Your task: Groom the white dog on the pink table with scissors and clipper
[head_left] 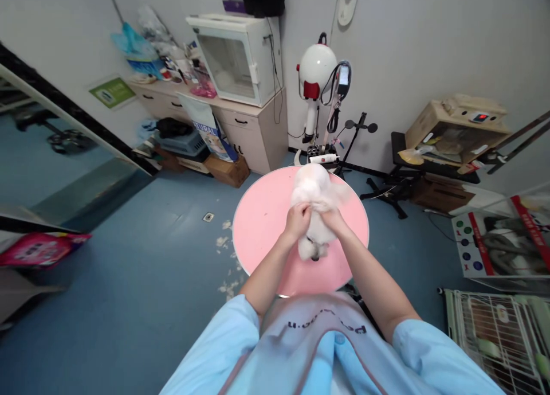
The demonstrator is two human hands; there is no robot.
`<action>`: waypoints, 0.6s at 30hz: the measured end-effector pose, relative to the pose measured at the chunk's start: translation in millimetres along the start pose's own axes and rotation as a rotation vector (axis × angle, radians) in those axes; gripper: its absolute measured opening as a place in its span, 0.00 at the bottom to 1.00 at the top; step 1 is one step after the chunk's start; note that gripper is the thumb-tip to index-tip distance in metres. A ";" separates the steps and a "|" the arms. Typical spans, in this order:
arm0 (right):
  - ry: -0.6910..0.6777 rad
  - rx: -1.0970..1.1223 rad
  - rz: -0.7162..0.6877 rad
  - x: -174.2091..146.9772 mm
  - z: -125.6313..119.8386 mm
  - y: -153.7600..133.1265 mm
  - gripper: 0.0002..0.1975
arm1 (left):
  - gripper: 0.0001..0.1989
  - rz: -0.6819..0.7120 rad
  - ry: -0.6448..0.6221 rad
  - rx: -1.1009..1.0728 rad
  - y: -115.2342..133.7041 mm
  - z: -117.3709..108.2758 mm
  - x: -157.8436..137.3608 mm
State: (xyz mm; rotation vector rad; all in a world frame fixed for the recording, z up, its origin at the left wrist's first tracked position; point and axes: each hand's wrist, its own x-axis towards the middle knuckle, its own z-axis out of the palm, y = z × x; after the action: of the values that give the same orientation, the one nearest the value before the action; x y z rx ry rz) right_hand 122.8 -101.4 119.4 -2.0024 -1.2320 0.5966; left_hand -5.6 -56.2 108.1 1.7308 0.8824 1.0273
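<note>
One white dog (pixel 311 182) is noted on one round pink table (pixel 258 223), right of its middle, head pointed toward the one apron (pixel 296 346). Two forearms (pixel 271 272) are stretched forward, converging. Fur behind the head is pinched in the curled fingers of the left hand (pixel 298 220); the right hand (pixel 336 219) is set against the coat, fingertips hidden, grip cannot be told. "TURAL" is read on one bag (pixel 209 132); apron lettering is only partly legible.

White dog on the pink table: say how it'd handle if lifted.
The white dog would likely feel soft, given its fluffy coat, and might squirm: its blurred edge hints at movement. Its small body is probably light.
</note>
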 end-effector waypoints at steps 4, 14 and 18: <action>0.038 0.316 0.026 -3.2 2.6 12.7 0.15 | 0.09 -0.179 -0.085 0.088 -5.6 1.9 19.3; 0.155 0.839 0.450 -39.7 9.3 41.3 0.11 | 0.18 -0.066 -0.250 0.231 -14.2 16.1 -4.7; 0.219 0.863 0.624 -53.2 3.2 55.2 0.13 | 0.15 -0.072 -0.288 0.220 -23.9 15.4 -11.7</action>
State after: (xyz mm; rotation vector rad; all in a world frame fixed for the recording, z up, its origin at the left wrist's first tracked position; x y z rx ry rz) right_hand 128.8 -164.8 76.5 -1.5846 -0.1082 0.9646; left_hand 0.8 -63.8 79.0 1.9560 0.8887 0.6299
